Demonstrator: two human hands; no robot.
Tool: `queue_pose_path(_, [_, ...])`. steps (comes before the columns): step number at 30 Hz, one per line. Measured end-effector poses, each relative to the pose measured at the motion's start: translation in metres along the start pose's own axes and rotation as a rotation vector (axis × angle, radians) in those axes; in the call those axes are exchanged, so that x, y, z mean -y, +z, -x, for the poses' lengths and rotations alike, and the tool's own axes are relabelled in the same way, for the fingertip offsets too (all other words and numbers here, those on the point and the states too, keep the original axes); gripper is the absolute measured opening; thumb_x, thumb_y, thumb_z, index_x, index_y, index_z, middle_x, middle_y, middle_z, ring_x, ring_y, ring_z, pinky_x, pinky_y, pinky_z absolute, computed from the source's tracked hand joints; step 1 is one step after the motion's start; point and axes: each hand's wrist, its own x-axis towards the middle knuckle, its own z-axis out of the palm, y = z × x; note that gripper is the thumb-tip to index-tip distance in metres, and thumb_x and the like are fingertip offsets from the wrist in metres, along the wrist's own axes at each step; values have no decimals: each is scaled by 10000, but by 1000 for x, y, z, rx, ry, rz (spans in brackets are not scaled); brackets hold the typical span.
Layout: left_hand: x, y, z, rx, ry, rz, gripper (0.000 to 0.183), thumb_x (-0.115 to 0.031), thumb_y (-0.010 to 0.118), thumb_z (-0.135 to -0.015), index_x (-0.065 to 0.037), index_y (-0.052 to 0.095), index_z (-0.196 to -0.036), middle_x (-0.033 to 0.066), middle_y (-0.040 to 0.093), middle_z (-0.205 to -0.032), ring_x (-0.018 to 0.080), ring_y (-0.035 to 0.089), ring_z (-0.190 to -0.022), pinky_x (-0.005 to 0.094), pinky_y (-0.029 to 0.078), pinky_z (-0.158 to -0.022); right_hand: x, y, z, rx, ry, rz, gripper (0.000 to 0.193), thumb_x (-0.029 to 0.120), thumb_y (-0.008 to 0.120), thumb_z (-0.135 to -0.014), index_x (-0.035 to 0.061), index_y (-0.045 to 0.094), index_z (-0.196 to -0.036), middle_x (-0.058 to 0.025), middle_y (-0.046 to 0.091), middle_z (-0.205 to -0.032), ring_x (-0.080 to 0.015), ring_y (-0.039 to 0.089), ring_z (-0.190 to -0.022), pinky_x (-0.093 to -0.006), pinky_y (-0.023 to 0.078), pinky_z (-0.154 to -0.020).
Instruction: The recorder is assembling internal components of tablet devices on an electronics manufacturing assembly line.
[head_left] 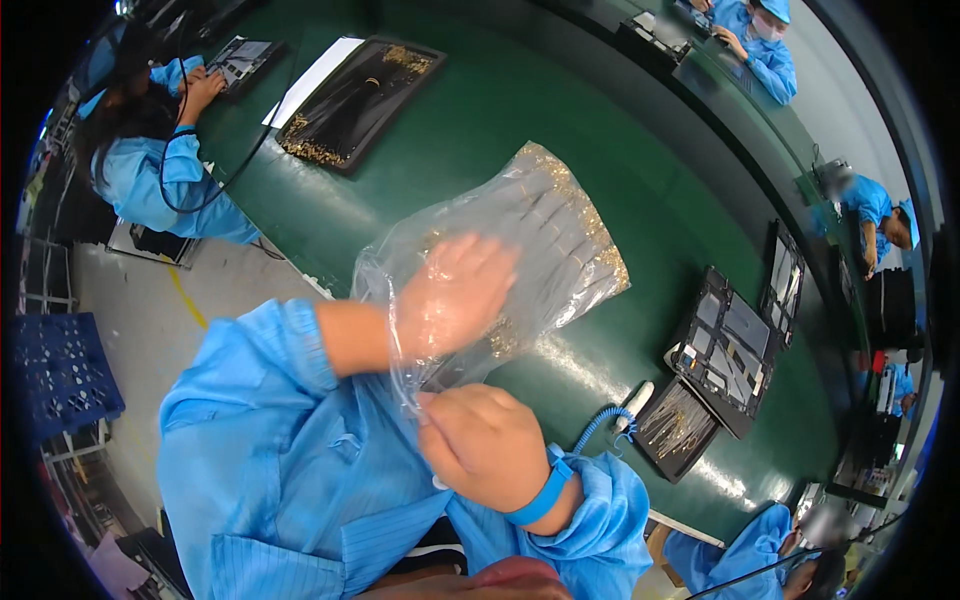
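A clear plastic bag (570, 290) lies over the green table in front of me, holding several bundles of thin dark cables (545, 215) with gold-coloured ends. My left hand (455, 295) reaches in through the bag's mouth, the plastic edge crossing its wrist. Its fingers are stretched out and slightly blurred, and I see nothing gripped in them. Close to my body, my right hand (490, 445) is closed on the rim of the bag, thumb and fingers pinching the plastic. A blue wrist strap (545, 495) circles the right wrist.
A black tray (365, 105) of similar cables sits on a white sheet at far left. To the right are a small tray of cables (675, 430), dark panel-like devices (725, 345) and a coiled blue cord (600, 425). Co-workers in blue sit around the green table (480, 80).
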Motion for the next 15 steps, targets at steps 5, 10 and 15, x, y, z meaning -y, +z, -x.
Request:
queue_pose_path(5, [19, 15, -76, 132, -306, 110, 345, -251, 464, -792, 6, 486, -1021, 180, 527, -987, 330, 492, -930, 402, 390, -795, -4, 6, 4, -7, -87, 52, 255, 51, 589, -637, -11, 535, -879, -98, 541, -731, -223, 523, -643, -293, 439, -597])
queue_pose_path(10, [28, 9, -84, 336, -532, 235, 396, -328, 457, -785, 23, 513, -960, 204, 539, -956, 344, 516, -892, 395, 403, -776, -3, 8, 3, 21, -55, 40, 273, 43, 578, -655, -17, 518, -914, -103, 541, -733, -234, 526, -655, -302, 439, -603])
queue_pose_path(15, [23, 13, -90, 354, -522, 214, 407, -327, 476, -770, 32, 510, -959, 220, 543, -942, 337, 522, -895, 397, 406, -775, -8, 7, 5, -4, -52, 2, 277, 45, 571, -669, -17, 508, -932, -110, 543, -743, -246, 528, -671, -310, 437, -613])
